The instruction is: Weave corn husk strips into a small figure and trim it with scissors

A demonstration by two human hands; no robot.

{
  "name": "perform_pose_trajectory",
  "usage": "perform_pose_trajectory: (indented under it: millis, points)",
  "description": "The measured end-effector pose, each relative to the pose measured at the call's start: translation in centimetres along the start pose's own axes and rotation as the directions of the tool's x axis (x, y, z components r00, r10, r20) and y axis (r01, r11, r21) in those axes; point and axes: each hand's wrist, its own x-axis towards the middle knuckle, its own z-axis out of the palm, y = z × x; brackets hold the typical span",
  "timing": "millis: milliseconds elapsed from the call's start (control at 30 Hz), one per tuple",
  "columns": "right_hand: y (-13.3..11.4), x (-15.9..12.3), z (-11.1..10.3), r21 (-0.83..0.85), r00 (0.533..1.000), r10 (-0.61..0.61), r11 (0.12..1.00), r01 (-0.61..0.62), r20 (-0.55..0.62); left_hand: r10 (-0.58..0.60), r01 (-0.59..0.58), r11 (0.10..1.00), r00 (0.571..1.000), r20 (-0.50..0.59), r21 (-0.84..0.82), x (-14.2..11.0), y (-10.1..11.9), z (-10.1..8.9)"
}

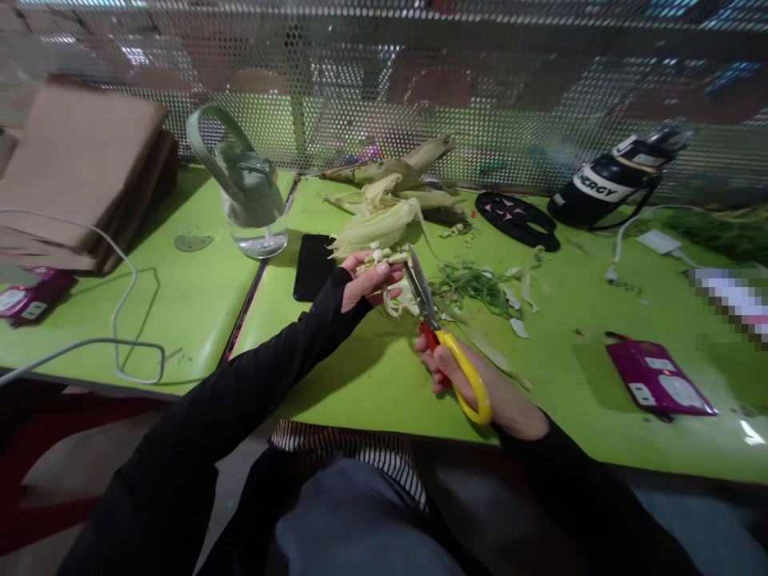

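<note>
My right hand (447, 364) grips a pair of scissors (474, 392) with yellow and red handles. The blades (422, 284) point up and away, slightly parted, just right of my left fingertips. In my left hand (369, 280), palm turned up, lie pale whitish-green plant stalks (384, 256) with knobby ends; their exact kind is unclear. Behind that hand rests a pile of pale corn husks (381, 220). To the right of the blades, thin green trimmings (474, 288) and pale scraps (519, 328) are scattered over the green table (354, 384).
A black phone (312, 268) lies left of my left hand, beside a clear bottle (255, 208) with a green lid. Behind stands a perforated metal screen (336, 80). On the right are a black bottle (606, 188), a black palm-shaped pad (516, 220) and a purple power strip (660, 380).
</note>
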Motion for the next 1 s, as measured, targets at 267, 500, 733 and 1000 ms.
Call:
perform_pose_trajectory:
  millis: [267,500,733,1000]
  points:
    - [-0.4,0.1,-0.1,0.045,0.999,0.028,0.999,-0.029,0.035,-0.026,0.026,1.000,0.999,0.043,0.004,0.2,-0.1,-0.4]
    - [-1.3,0.0,0.0,0.044,0.999,0.032,0.998,-0.032,0.000,0.011,-0.011,1.000,0.996,0.083,0.008,0.5,-0.8,-0.9]
    - [-1.0,0.1,-0.1,0.025,0.999,0.043,0.999,-0.043,0.000,-0.011,0.011,1.000,0.997,0.083,0.005,0.8,-1.0,-1.0]
    - [-0.8,0.1,0.2,0.016,0.997,0.077,0.997,-0.077,-0.029,-0.009,0.010,1.000,0.997,0.079,-0.004,0.4,-0.8,-0.5]
